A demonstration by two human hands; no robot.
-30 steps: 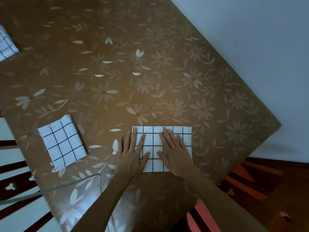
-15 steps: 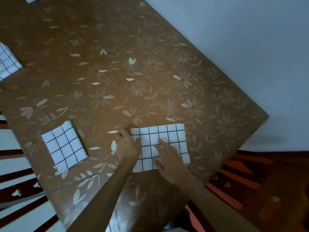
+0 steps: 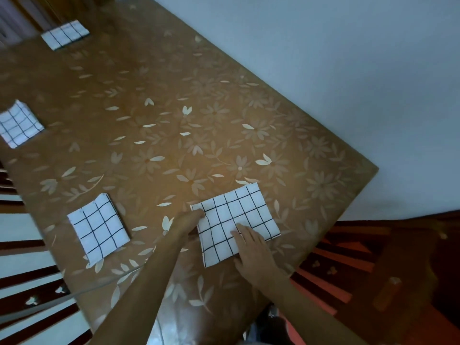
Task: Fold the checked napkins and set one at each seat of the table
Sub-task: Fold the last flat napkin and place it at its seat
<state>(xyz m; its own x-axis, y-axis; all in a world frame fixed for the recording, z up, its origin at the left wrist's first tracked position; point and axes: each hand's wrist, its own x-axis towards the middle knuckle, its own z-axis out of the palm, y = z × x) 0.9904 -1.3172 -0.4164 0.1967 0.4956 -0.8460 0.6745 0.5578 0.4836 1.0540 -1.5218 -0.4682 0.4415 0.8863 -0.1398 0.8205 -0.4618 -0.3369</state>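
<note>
A white napkin with black checks point(image 3: 239, 215) lies folded into a rectangle near the table's front edge. My left hand point(image 3: 186, 221) pinches its left edge, with the fingers curled on the cloth. My right hand point(image 3: 254, 250) rests flat on its lower right part, fingers spread. Three more folded checked napkins lie on the table: one point(image 3: 98, 229) to the left of my hands, one point(image 3: 18, 124) at the far left edge, one point(image 3: 64, 34) at the far end.
The table point(image 3: 174, 120) has a brown cloth with pale flowers under a glass top. A pale wall runs along its right side. Dark wooden chair backs point(image 3: 331, 265) stand by the near corner, and more slats show at the left.
My left hand went from lying flat on the napkin to gripping its left edge. The napkin has turned a little counter-clockwise. The view has swung, bringing the far napkins into sight.
</note>
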